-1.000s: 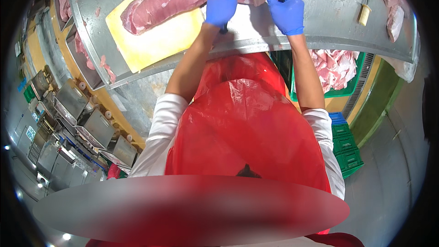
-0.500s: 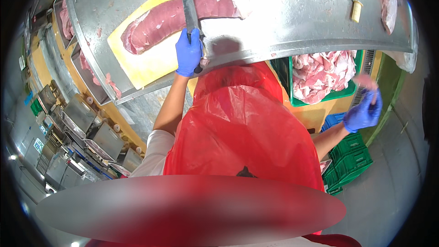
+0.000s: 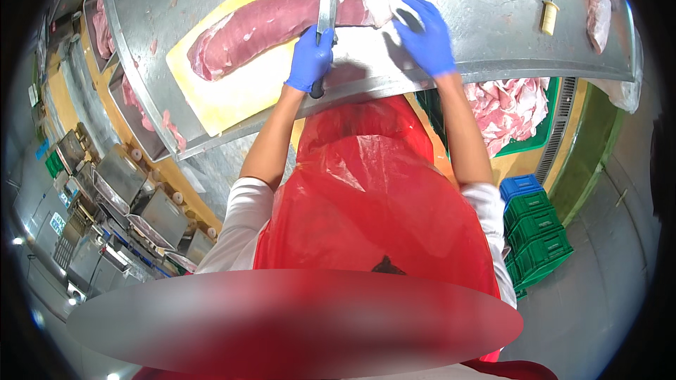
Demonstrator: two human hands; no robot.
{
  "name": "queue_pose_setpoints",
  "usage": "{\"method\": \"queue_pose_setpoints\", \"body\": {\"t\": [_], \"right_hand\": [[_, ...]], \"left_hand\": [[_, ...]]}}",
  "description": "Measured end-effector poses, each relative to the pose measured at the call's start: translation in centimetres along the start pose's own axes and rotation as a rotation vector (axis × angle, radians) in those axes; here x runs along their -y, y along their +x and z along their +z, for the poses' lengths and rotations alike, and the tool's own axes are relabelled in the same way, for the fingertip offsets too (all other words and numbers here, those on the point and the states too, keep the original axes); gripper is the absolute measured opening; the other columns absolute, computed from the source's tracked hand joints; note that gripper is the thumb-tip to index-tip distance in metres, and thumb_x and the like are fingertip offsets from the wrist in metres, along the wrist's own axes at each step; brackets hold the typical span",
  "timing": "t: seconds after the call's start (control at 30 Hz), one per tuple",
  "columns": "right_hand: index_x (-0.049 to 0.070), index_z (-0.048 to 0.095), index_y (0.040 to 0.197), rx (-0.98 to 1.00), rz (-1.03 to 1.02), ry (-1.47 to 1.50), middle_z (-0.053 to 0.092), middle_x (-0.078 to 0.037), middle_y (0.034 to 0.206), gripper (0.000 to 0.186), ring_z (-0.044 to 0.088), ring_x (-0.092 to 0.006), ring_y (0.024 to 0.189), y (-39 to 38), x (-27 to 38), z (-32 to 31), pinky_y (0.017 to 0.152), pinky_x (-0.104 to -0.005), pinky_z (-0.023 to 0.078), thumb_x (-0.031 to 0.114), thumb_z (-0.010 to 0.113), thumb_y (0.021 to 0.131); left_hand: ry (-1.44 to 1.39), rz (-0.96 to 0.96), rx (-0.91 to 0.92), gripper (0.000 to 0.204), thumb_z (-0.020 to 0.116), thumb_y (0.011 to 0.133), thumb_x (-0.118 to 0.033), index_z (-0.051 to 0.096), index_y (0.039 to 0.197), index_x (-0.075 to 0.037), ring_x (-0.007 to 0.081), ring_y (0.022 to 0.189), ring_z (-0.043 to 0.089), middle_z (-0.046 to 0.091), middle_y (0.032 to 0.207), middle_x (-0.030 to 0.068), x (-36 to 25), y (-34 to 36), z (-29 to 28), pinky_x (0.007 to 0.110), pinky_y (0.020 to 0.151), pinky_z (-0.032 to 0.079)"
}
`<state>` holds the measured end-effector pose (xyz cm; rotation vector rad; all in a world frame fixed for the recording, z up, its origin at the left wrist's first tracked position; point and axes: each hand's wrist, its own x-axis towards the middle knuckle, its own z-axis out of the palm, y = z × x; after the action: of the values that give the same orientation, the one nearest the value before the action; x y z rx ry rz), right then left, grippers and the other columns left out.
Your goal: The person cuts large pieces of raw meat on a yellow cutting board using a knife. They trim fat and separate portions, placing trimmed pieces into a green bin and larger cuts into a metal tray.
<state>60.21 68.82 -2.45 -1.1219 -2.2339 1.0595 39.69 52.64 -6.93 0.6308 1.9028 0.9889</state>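
Observation:
A long, dark pink meat loin (image 3: 260, 32) lies across a yellow cutting board (image 3: 204, 109), its right end resting on the steel table. My left hand (image 3: 310, 62), in a blue glove, is closed around the handle of a knife (image 3: 328, 0). The blade points away from me, upright in view over the loin's right half. Also gloved in blue, my right hand (image 3: 427, 39) has its fingers spread just right of the loin's pale end. Nothing shows in it.
A yellow-handled tool (image 3: 549, 17) and a meat piece (image 3: 597, 17) lie at the table's right. Below its front edge stands a green crate (image 3: 524, 145) of meat trimmings. Stacked green crates (image 3: 539, 232) stand on the floor; meat trays (image 3: 134, 116) line the left.
My right hand has swung from beyond the trimmings crate, where a blurred pinkish piece showed beside it, back over the table. My left hand has shifted right with the knife.

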Motion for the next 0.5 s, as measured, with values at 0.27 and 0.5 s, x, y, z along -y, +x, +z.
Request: {"method": "queue_pose_setpoints", "body": {"t": [0.27, 0.5], "right_hand": [[0.017, 0.069, 0.124, 0.045, -0.004, 0.009, 0.063, -0.017, 0.128, 0.044, 0.062, -0.0346, 0.114, 4.2, -3.1, 6.3, 0.098, -0.0407, 0.051, 0.032, 0.075, 0.083], [0.012, 0.071, 0.119, 0.013, 0.072, 0.149, 0.067, -0.017, 0.122, 0.042, 0.064, -0.0331, 0.114, 3.5, -3.0, 6.6, 0.099, -0.039, 0.051, 0.025, 0.078, 0.08]], "left_hand": [[0.231, 0.197, 0.013, 0.033, 0.052, 0.1, -0.031, 0.064, 0.096, 0.0, 0.0304, 0.073, 0.066, 0.068, 0.08, 0.0174, 0.8, -0.8, 0.9, 0.042, 0.069, 0.05], [0.084, 0.11, -0.062, 0.033, 0.052, 0.099, -0.03, 0.063, 0.098, 0.001, 0.031, 0.073, 0.067, 0.066, 0.077, 0.0189, -1.9, 0.6, 3.1, 0.041, 0.07, 0.052]]}}
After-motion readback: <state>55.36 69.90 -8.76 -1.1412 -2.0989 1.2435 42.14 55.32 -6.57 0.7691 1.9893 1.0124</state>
